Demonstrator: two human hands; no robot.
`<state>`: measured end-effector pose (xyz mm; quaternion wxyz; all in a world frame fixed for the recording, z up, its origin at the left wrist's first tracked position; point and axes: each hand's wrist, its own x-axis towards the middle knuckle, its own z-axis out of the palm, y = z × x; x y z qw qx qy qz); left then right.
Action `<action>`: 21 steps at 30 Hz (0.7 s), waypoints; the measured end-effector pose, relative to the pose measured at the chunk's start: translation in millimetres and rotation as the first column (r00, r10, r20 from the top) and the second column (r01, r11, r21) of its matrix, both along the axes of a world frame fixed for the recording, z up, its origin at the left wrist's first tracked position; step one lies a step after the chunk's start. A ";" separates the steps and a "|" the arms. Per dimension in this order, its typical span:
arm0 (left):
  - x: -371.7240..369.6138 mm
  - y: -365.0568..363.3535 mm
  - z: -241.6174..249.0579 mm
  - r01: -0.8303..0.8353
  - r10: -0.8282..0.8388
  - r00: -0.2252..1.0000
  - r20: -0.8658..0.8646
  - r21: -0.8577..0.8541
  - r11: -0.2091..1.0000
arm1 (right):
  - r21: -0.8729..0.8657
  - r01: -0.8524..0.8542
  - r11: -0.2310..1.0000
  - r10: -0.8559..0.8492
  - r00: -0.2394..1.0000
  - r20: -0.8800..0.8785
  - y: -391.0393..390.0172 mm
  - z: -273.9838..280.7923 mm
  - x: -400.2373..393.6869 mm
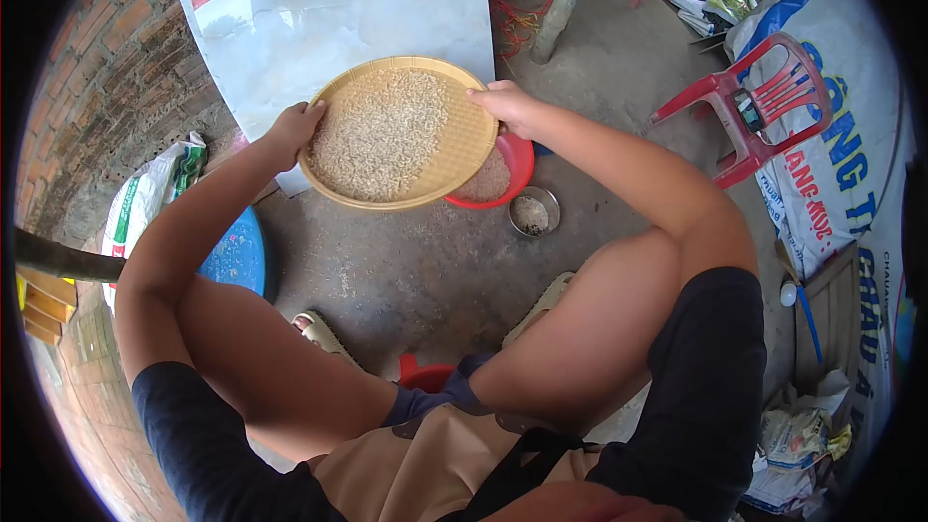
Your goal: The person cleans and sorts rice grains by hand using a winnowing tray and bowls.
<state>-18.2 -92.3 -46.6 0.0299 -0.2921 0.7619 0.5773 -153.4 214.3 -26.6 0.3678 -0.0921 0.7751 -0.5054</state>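
Both my hands hold a round, shallow winnowing basket [464,135] out in front of me, above the floor. My left hand [293,133] grips its left rim, and my right hand [507,107] grips the right rim with the thumb over the edge. Pale grain [377,135], which looks like rice, covers the left and middle of the basket; the woven right side is bare. Partly hidden beneath the basket's right edge is a red basin [523,166] with more grain in it. A small metal bowl [549,222] with some grain stands beside that basin.
A large pale board [338,10] lies behind the basket. Left of my leg is a blue tub [242,256], near a white sack [145,193] by the brick wall [126,29]. A red plastic chair [744,111] stands right, before a printed tarp [841,164]. A wooden post [565,5] rises behind.
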 end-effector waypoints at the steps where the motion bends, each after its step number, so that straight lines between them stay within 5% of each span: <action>1: 4.6 24.1 8.7 -0.027 0.027 1.000 -0.006 -0.022 0.999 | -0.004 0.002 1.000 -0.002 1.000 0.001 1.6 -6.6 -6.5; 4: 9.4 33.5 6.6 -0.073 0.072 0.997 -0.037 -0.041 0.996 | -0.015 0.191 0.981 -0.191 0.981 0.029 5.7 -10.6 -9.9; 6: 8.7 1.0 -2.3 -0.017 0.015 0.999 0.032 0.074 0.997 | -0.020 -0.049 0.999 0.050 0.998 0.037 -1.4 7.1 6.7; 10: 12.4 -26.6 -6.3 -0.012 0.004 0.996 0.091 0.085 0.996 | -0.055 -0.064 0.996 0.073 0.980 0.184 -18.6 21.2 39.3; 14: 6.1 13.7 -3.8 -0.093 0.093 0.996 0.006 0.067 0.993 | -0.004 0.193 0.981 -0.192 0.978 0.082 -4.6 -1.3 -1.4; 18: 8.3 28.0 2.4 -0.098 0.097 0.995 0.015 0.082 0.992 | -0.097 0.335 0.937 -0.308 0.926 0.219 -7.8 -9.6 -17.8; 19: 12.1 26.3 11.0 -0.101 0.098 0.994 0.036 0.073 0.992 | -0.094 0.334 0.938 -0.308 0.926 0.219 -9.3 -8.7 -14.6; 21: 12.5 -2.9 6.8 -0.077 0.074 0.997 0.037 0.089 0.993 | -0.009 0.068 0.998 -0.067 0.995 0.072 -14.3 -2.0 0.0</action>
